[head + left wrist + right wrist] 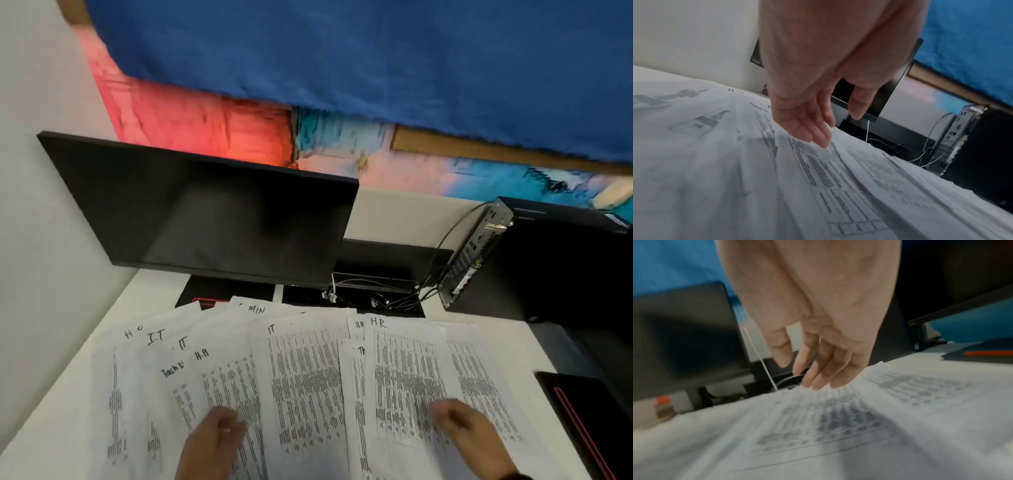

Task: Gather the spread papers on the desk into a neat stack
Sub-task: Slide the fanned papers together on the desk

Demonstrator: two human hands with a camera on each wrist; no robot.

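Note:
Several printed papers (305,377) lie fanned out and overlapping across the white desk (61,411), with handwritten headings such as "IT" and "H.R". My left hand (219,428) hovers flat over the sheets left of centre, its fingers (818,134) straight and just touching a page (838,178). My right hand (455,421) is over the "H.R" sheet (407,377) on the right, fingers (818,376) relaxed and straight, their tips at the paper (818,426). Neither hand holds anything.
A dark monitor (205,219) stands behind the papers at the left. A small black computer (476,253) with cables (387,298) stands at the back right. A black pad with a red line (582,418) lies at the right edge. A white wall (41,240) borders the left.

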